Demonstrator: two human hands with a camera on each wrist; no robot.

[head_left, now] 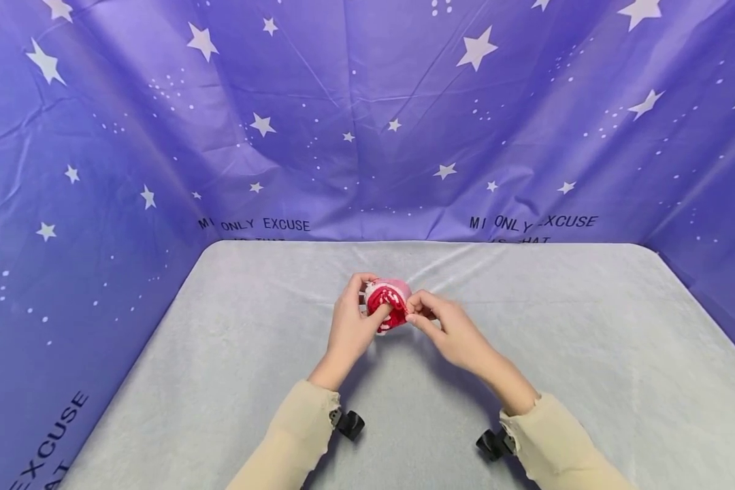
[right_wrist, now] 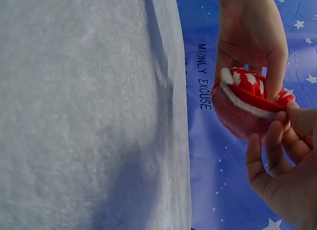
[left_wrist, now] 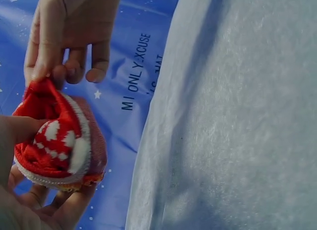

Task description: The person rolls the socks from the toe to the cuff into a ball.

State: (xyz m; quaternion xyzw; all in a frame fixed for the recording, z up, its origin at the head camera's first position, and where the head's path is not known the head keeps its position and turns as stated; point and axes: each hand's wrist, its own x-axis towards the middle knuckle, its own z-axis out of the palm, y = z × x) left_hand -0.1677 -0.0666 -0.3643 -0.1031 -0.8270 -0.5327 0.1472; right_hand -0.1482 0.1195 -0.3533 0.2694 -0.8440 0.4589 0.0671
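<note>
A small balled-up sock bundle (head_left: 388, 303), red with white pattern and a pink outer side, is held above the grey cloth-covered table (head_left: 220, 354). My left hand (head_left: 355, 320) cups the bundle (left_wrist: 59, 141), its thumb tucked into the red opening. My right hand (head_left: 431, 320) pinches the red cuff edge (right_wrist: 285, 99) between thumb and forefinger, its other fingers loosely curled. In the right wrist view the pink side of the bundle (right_wrist: 237, 116) bulges below the white band.
A purple-blue backdrop with white stars and black lettering (head_left: 367, 122) walls the table on three sides. Both forearms wear cream sleeves (head_left: 294, 435) with black wrist camera mounts (head_left: 493, 444). The grey cloth (right_wrist: 89, 111) spreads wide around the hands.
</note>
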